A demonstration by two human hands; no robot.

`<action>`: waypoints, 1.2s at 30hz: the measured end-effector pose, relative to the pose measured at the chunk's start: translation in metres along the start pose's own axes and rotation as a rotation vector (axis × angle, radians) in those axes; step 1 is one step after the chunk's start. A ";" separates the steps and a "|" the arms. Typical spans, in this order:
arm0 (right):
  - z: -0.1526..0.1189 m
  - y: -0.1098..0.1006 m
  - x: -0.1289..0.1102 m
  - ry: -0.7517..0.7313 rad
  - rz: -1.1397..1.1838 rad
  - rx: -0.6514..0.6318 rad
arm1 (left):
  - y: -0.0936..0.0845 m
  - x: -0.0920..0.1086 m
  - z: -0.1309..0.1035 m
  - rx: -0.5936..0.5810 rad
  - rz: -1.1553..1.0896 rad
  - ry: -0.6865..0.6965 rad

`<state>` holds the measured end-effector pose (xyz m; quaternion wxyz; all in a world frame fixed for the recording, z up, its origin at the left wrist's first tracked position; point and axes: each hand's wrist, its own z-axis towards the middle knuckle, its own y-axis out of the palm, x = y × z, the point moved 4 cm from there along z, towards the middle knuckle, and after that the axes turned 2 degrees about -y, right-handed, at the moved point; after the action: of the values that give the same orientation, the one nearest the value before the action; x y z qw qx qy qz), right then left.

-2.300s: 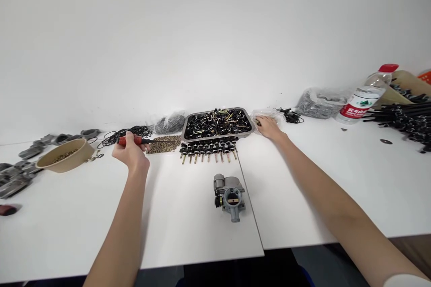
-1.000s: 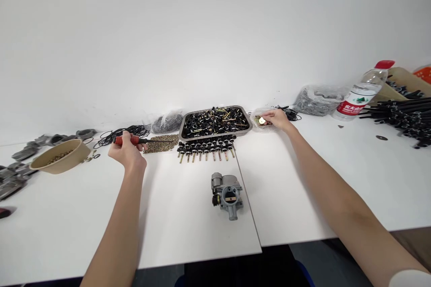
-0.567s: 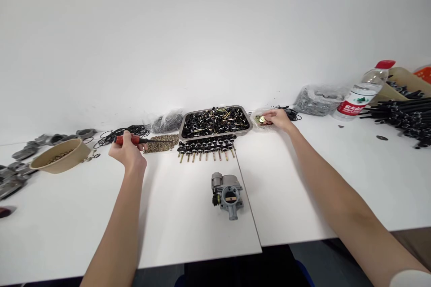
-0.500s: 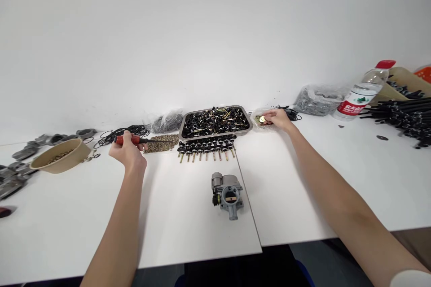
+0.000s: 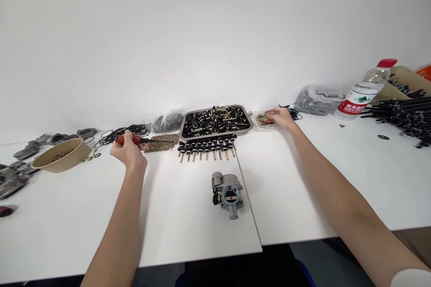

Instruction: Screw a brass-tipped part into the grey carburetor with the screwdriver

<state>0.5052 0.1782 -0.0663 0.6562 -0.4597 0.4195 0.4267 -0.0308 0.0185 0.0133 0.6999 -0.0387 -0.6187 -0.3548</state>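
Note:
My left hand (image 5: 128, 150) is closed around the red handle of a screwdriver (image 5: 136, 139). Its thin shaft points right, over a pile of small brass screws (image 5: 163, 143). At the back, my right hand (image 5: 280, 118) dips into a clear plastic bag (image 5: 269, 126) of thin brass-coloured discs. Thumb and fingers pinch what looks like one of these discs (image 5: 266, 117), partly hidden. A grey carburetor (image 5: 230, 193) stands on the white table between my forearms, its round bore facing me, with a brass shaft across it.
Behind the carburetor lies a row of black parts with brass stems (image 5: 205, 149), before a metal tray (image 5: 249, 131) of similar parts. At left are a beige bowl (image 5: 60, 167) and grey castings (image 5: 13, 184). A water bottle (image 5: 362, 94) and black tubes (image 5: 404, 119) stand right.
My right hand has shifted slightly among the discs, and the bright shine at its fingertips is gone. My left hand and the carburetor stay in place.

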 end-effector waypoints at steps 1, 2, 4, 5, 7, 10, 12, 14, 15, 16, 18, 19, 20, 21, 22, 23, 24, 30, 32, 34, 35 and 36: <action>0.000 0.000 -0.001 -0.001 0.002 0.005 | 0.000 0.000 0.000 0.002 0.000 0.000; 0.000 0.000 -0.001 0.000 0.000 0.012 | 0.000 0.000 0.000 0.002 0.000 -0.001; 0.000 -0.001 -0.002 0.005 -0.006 0.023 | 0.000 0.000 0.000 0.001 0.001 -0.002; 0.000 -0.001 -0.002 0.009 -0.011 0.027 | 0.000 0.000 0.000 -0.001 0.002 -0.002; 0.000 -0.002 -0.002 0.019 -0.022 0.032 | 0.000 -0.001 0.000 -0.005 0.005 -0.002; 0.000 -0.002 -0.003 0.033 -0.040 0.044 | 0.000 -0.002 0.002 -0.007 0.008 -0.001; 0.000 -0.002 -0.003 0.037 -0.047 0.054 | 0.000 -0.002 0.002 -0.009 0.010 0.000; 0.000 -0.003 -0.004 0.039 -0.046 0.056 | 0.000 -0.002 0.002 -0.010 0.011 0.001; -0.001 -0.003 -0.005 0.040 -0.043 0.053 | 0.000 -0.001 0.001 -0.010 0.010 0.001; -0.001 -0.003 -0.005 0.042 -0.040 0.048 | 0.001 -0.001 0.001 -0.010 0.008 0.001; -0.003 -0.004 -0.008 0.047 -0.032 0.034 | 0.001 0.000 0.000 -0.008 0.002 0.000; -0.004 -0.004 -0.009 0.049 -0.028 0.024 | 0.001 0.000 0.000 -0.007 0.000 0.000; -0.006 -0.003 -0.012 0.049 -0.023 0.011 | 0.001 0.001 -0.001 -0.005 -0.002 -0.001; -0.007 -0.003 -0.015 0.048 -0.018 -0.005 | 0.001 0.001 -0.001 -0.004 -0.003 -0.001; -0.008 -0.002 -0.019 0.045 -0.013 -0.025 | 0.001 0.001 -0.001 -0.004 -0.003 -0.001; -0.009 0.000 -0.024 0.042 -0.007 -0.048 | 0.001 0.001 -0.001 -0.004 -0.003 -0.001; -0.010 0.002 -0.030 0.037 -0.003 -0.074 | 0.001 0.000 -0.001 -0.005 -0.002 -0.002; -0.022 0.022 -0.100 -0.054 -0.019 -0.265 | 0.000 -0.002 0.002 -0.007 -0.006 0.007; -0.042 0.033 -0.136 -0.124 -0.026 -0.316 | 0.001 -0.003 0.003 -0.017 -0.009 0.014; -0.075 0.049 -0.170 -0.235 -0.054 -0.433 | 0.000 -0.004 0.003 -0.018 -0.011 0.020; -0.094 0.056 -0.183 -0.245 -0.057 -0.501 | 0.000 -0.004 0.003 -0.018 -0.012 0.025; -0.115 0.064 -0.192 -0.247 -0.052 -0.590 | 0.000 -0.003 0.002 -0.021 -0.014 0.031</action>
<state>0.3718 0.0481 0.0727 0.5513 -0.5854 0.1832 0.5655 -0.0324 0.0213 0.0110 0.7063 -0.0361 -0.6043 -0.3669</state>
